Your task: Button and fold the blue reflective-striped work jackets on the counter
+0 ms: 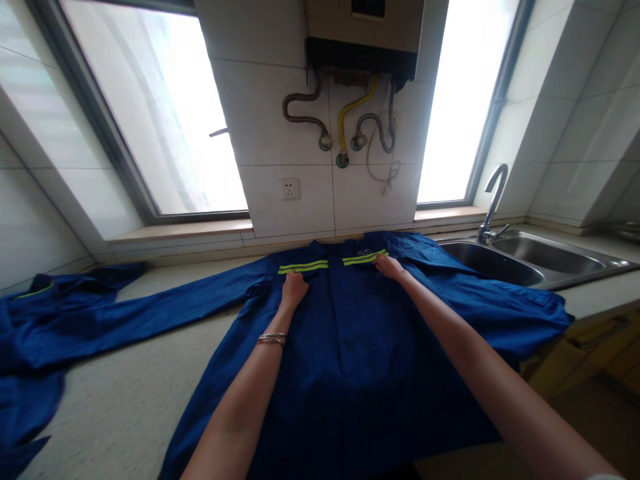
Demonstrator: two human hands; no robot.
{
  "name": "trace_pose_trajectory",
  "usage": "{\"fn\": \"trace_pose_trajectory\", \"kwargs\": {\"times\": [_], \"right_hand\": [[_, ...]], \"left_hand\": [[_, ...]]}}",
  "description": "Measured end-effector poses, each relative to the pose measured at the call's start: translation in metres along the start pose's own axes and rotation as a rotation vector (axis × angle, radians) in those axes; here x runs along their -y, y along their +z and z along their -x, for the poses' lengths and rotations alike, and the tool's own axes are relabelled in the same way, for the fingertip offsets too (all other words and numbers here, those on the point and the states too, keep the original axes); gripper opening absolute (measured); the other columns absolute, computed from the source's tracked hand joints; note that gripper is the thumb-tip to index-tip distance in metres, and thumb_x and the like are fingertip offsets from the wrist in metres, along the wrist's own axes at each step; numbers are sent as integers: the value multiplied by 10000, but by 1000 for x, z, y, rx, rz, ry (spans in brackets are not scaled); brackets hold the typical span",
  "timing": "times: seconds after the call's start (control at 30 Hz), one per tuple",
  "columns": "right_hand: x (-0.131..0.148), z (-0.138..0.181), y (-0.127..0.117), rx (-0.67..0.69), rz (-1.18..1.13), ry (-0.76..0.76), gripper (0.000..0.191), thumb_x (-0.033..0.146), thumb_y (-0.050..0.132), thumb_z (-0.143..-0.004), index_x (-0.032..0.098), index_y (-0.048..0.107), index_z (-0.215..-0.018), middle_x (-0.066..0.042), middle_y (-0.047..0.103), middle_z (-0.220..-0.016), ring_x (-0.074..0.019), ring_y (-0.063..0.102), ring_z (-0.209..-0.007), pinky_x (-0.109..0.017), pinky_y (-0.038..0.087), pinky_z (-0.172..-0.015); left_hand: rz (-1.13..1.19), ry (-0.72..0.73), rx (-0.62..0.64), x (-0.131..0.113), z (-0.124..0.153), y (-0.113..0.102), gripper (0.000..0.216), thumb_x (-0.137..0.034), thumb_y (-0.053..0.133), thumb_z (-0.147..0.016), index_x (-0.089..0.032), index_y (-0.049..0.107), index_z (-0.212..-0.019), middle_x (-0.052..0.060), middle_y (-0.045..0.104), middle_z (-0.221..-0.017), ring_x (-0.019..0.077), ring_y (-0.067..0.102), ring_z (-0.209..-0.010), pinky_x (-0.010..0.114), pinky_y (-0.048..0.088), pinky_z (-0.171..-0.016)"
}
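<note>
A dark blue work jacket (370,360) lies spread front side up across the countertop, its collar toward the wall. Yellow-green reflective strips (303,267) cross both sides of the chest. My left hand (295,288) has its fingers closed on the cloth just below the left strip. At the outer end of the right strip, my right hand (389,267) pinches the fabric. One sleeve stretches out to the left; the other side bunches near the sink. The jacket's lower hem falls toward the front edge and is partly hidden by my forearms.
More blue clothing (30,340) lies at the far left of the countertop (125,393). A double steel sink (550,257) with a faucet (495,200) is at the right. A water heater (363,40) with hoses hangs on the tiled wall above a socket (290,189).
</note>
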State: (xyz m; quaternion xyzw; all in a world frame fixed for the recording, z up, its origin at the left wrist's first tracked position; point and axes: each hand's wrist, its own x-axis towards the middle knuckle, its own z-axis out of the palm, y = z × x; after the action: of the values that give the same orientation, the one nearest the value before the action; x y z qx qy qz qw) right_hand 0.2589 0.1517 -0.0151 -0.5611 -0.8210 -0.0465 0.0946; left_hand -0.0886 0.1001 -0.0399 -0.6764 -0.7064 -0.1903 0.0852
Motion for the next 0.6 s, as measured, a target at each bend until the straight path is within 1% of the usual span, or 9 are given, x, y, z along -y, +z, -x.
{"fn": "trace_pose_trajectory", "kwargs": {"times": [0.23, 0.4, 0.6], "right_hand": [[4, 7, 8, -35, -15, -4, 357, 129, 387, -923, 137, 658, -1156, -133, 602, -1212, -217, 543, -1146, -294, 418, -952], [7, 8, 9, -13, -8, 11, 310, 152, 420, -915, 148, 673, -1094, -121, 605, -1200, -216, 537, -1159, -262, 424, -936], [8, 7, 3, 28, 4, 53, 262, 179, 456, -921, 146, 646, -1097, -131, 606, -1199, -216, 575, -1114, -236, 457, -872]], "left_hand": [[3, -10, 12, 0, 0, 0, 257, -36, 447, -747, -86, 667, -871, 163, 608, -1063, 238, 549, -1049, 276, 469, -854], [13, -3, -3, 0, 0, 1, 269, -28, 440, -745, -77, 670, -876, 171, 607, -1057, 247, 549, -1052, 285, 465, -861], [0, 0, 10, -1, 0, 1, 270, -35, 435, -750, -78, 668, -881, 175, 602, -1053, 247, 558, -1042, 283, 470, -843]]}}
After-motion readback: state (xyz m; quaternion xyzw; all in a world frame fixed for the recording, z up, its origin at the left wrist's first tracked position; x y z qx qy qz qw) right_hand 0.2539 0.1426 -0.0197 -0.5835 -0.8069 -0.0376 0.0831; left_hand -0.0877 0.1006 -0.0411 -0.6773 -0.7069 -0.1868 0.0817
